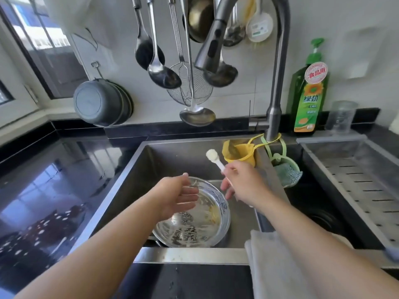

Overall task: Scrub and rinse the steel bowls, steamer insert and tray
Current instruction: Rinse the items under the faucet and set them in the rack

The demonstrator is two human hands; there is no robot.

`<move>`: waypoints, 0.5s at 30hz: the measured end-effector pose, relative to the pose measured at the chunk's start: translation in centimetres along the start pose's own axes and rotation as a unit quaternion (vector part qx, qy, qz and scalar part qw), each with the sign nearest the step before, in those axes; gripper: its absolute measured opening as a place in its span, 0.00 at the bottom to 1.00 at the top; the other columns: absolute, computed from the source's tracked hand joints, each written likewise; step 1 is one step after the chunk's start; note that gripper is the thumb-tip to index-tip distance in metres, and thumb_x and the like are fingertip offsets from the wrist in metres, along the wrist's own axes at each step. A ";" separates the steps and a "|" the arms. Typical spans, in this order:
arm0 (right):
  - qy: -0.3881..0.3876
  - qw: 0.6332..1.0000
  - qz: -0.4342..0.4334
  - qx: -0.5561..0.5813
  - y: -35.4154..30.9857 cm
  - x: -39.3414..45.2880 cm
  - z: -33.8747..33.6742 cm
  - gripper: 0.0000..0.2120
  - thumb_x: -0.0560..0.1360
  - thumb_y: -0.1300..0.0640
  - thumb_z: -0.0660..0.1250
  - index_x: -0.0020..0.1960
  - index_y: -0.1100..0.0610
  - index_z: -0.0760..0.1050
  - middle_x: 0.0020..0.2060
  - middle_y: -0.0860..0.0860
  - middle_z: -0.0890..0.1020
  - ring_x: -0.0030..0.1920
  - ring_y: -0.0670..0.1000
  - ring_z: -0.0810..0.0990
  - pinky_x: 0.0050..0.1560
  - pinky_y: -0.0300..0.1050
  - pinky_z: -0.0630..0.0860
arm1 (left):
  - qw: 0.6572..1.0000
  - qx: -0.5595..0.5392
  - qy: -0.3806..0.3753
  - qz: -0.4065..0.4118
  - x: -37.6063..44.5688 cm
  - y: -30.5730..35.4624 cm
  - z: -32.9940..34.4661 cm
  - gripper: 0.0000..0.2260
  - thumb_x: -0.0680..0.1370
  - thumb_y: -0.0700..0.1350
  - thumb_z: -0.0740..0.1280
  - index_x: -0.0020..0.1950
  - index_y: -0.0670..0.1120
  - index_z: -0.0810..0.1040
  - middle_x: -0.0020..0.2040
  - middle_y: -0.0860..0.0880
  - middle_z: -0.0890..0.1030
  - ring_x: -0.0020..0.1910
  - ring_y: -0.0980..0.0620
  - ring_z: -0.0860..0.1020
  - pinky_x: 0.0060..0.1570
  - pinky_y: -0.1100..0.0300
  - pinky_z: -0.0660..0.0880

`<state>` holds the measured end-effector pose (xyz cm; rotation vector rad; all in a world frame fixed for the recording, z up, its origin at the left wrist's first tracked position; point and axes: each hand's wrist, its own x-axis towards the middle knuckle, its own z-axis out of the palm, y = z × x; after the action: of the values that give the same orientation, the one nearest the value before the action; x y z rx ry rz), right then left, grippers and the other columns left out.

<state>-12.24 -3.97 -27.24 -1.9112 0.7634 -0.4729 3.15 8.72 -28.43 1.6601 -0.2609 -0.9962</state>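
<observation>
Taking the sink (pixel 129 169) as the landmark and reading leftward to rightward: the glossy black counter (pixel 54 180) runs along the sink's left side, and inside the basin, toward its front wall, lies a steel bowl (pixel 194 225), tipped so its open mouth faces up and slightly left, with yellowish food scraps stuck on its inner wall. The left hand (pixel 179 197) hovers over the bowl's far-left rim, its fingers (pixel 190 190) straight and loosely spread, holding nothing; whether they touch the rim cannot be told. Just right of the bowl, above the basin's right half, the right hand (pixel 241 182) pinches the handle of a white brush (pixel 216 160) between thumb and curled fingers, the brush's long axis slanting up and away toward the sink's back wall, its round head pointing away from the bowl. The bowl therefore lies below and to the left of the brush head, so the scrubbing end would probably need to swing down and leftward into it, while the left hand is nearer to steady the rim.
</observation>
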 end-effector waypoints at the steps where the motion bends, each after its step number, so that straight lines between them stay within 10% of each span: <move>1: -0.034 0.999 -0.011 0.014 -0.9 -0.2 0.6 0.10 0.85 0.59 0.56 0.51 0.59 0.74 0.36 0.55 0.84 0.27 0.53 0.80 0.22 0.38 0.68 | 0.995 -0.095 -0.030 -0.001 -0.3 0.5 1.4 0.13 0.87 0.49 0.60 0.59 0.39 0.76 0.55 0.37 0.83 0.52 0.40 0.83 0.51 0.46 0.81; 5: -0.148 0.989 0.009 0.002 -3.0 1.0 2.0 0.12 0.86 0.58 0.56 0.54 0.65 0.74 0.39 0.61 0.82 0.31 0.55 0.82 0.29 0.45 0.79 | 0.957 -0.287 -0.014 0.034 2.0 2.1 3.0 0.14 0.88 0.41 0.54 0.51 0.37 0.77 0.42 0.41 0.81 0.38 0.45 0.80 0.38 0.53 0.79; 11: -0.210 0.973 0.079 -0.048 -3.8 4.6 2.7 0.12 0.84 0.58 0.58 0.49 0.64 0.76 0.36 0.59 0.82 0.37 0.61 0.84 0.42 0.55 0.84 | 0.933 -0.355 -0.062 0.017 5.1 2.4 3.0 0.19 0.88 0.56 0.54 0.58 0.42 0.75 0.43 0.43 0.81 0.40 0.45 0.79 0.43 0.50 0.76; 13: -0.145 0.963 0.032 -0.224 -3.8 6.7 1.9 0.11 0.82 0.56 0.60 0.46 0.59 0.78 0.37 0.58 0.81 0.41 0.63 0.84 0.42 0.56 0.84 | 0.953 -0.299 -0.024 0.039 6.5 2.0 2.3 0.15 0.88 0.52 0.56 0.56 0.42 0.75 0.37 0.47 0.75 0.34 0.49 0.75 0.39 0.52 0.76; 15: 0.076 0.928 -0.005 -0.363 -3.9 10.2 -1.2 0.10 0.79 0.57 0.61 0.40 0.55 0.75 0.36 0.54 0.78 0.40 0.62 0.78 0.35 0.49 0.76 | 0.968 -0.250 0.016 0.034 7.7 1.0 0.7 0.15 0.88 0.51 0.56 0.54 0.43 0.75 0.34 0.48 0.72 0.30 0.52 0.70 0.35 0.57 0.73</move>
<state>-4.42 -10.50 -23.29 -2.5828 1.1419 -0.3704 7.74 3.05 -31.19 1.1979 -0.0361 -0.8924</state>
